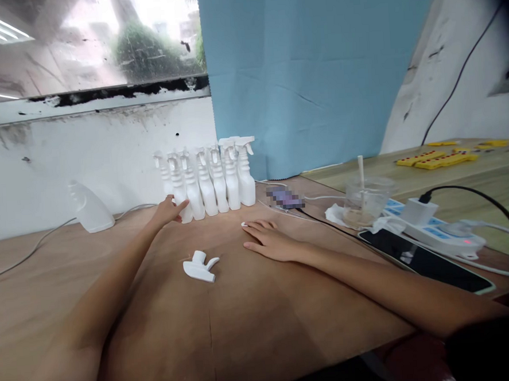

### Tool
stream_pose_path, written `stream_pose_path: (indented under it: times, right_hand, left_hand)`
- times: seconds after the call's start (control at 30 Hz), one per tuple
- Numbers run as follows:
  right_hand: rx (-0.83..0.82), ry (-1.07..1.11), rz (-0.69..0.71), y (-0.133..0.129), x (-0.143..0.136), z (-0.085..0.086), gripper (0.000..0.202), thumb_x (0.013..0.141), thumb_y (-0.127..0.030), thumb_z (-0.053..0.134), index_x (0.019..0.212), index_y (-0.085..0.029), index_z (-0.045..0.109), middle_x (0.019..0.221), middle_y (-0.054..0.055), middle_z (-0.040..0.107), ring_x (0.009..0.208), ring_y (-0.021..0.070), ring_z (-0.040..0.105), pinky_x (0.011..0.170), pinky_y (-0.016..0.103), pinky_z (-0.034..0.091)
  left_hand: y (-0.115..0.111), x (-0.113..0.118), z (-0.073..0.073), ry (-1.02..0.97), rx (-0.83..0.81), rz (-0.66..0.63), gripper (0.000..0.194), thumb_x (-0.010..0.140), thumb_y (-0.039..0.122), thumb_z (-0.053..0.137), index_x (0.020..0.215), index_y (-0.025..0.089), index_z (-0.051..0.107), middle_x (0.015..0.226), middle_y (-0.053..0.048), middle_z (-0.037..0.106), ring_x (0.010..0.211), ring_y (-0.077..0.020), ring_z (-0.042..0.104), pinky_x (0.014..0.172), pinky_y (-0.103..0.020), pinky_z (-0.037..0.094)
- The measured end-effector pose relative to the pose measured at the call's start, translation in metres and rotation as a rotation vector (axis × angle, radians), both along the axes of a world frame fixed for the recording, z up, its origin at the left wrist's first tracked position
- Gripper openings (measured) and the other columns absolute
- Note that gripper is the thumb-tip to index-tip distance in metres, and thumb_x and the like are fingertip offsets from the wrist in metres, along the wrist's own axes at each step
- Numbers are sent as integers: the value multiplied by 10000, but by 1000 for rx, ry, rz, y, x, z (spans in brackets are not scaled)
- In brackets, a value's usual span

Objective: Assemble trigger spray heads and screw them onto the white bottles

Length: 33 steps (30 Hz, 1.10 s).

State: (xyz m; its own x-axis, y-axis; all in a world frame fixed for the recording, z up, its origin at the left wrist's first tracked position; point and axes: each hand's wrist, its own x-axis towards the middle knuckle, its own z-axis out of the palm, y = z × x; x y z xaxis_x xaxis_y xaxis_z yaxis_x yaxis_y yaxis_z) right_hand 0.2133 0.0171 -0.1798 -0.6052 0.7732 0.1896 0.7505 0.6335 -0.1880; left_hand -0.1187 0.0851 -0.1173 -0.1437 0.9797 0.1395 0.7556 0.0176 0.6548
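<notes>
My left hand [169,211] is at the lower part of a white spray bottle [177,181] at the left front of a group. Its thumb lies across the bottle's front, and the other fingers are partly hidden. Several more white spray bottles [206,187] stand upright beside it, trigger heads on. My right hand [268,241] rests flat on the table with fingers stretched out, holding nothing. Between my forearms lies a loose white trigger sprayer head [200,267]. Farther left, a white bottle without a sprayer head [90,209] leans against the wall.
On the right are a phone with a cable [285,198], a plastic cup with a straw [365,201], a dark phone [426,260] and a power strip [447,239]. Yellow pieces [438,159] lie farther back. A blue sheet [308,78] hangs behind the table.
</notes>
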Motion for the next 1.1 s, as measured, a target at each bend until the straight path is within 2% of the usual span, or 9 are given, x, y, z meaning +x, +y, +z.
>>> stream_pose_path:
  times: [0.13,0.23,0.4,0.5,0.63,0.77,0.9,1.0,1.1]
  right_hand:
    - [2,4,9,0,1,0,636,932,-576,324,1431,-186,382,1484,97,364,1349,310,285,1078,478,224]
    - [-6,7,11,0,1,0,630,935,-567,330,1428,-179,386,1481,96,369,1347,313,287,1079,488,222]
    - [2,43,23,2,2,-3,598,933,-548,367,1405,-185,421,1468,105,387,1335,321,305,1071,505,235]
    - [43,110,69,3,3,-5,514,924,-496,437,1336,-197,503,1395,110,475,1285,310,372,1051,499,281]
    - [88,225,149,2,4,-7,369,905,-368,519,1211,-178,600,1271,131,549,1203,262,464,1030,432,353]
    - [95,263,117,3,3,-10,346,879,-335,563,1178,-172,624,1314,155,517,1243,293,441,1034,470,355]
    - [112,317,164,8,3,-15,321,871,-305,573,1164,-193,644,1209,122,609,1182,275,494,1014,469,382]
    - [133,388,174,12,3,-18,347,846,-267,590,1176,-174,642,1206,137,599,1150,272,516,991,465,409]
    - [108,519,146,14,3,-17,353,847,-250,566,1183,-173,640,1218,137,586,1153,269,526,996,465,413]
  left_hand:
    - [-1,1,0,-22,-62,-26,838,821,618,533,1398,97,223,1115,-173,644,731,-202,710,681,-245,543]
    - [-5,-2,10,32,-156,-21,851,817,624,521,1404,86,220,1018,-167,680,768,-228,709,709,-281,545]
    - [-26,-7,42,215,-460,-49,700,569,491,788,1121,103,602,819,-180,695,661,-349,682,620,-437,549]
    - [-46,3,57,221,-725,-305,509,508,399,835,951,190,696,888,-131,706,751,-318,685,656,-393,563]
    - [-66,37,56,277,-912,-775,578,567,397,813,1105,282,636,1023,-57,688,889,-249,657,696,-300,545]
    - [-73,68,41,453,-792,-891,477,545,374,803,983,238,672,992,-55,670,791,-238,634,598,-272,495]
    - [-78,87,31,481,-464,-1041,392,662,398,729,1026,269,663,1004,-22,646,874,-218,597,695,-257,442]
    - [-79,100,20,390,-289,-1025,391,739,397,677,1103,263,621,1030,-25,626,897,-204,581,724,-256,419]
    - [-79,113,-2,134,-90,-915,476,714,359,717,1150,235,572,1048,-30,611,854,-187,570,710,-257,413]
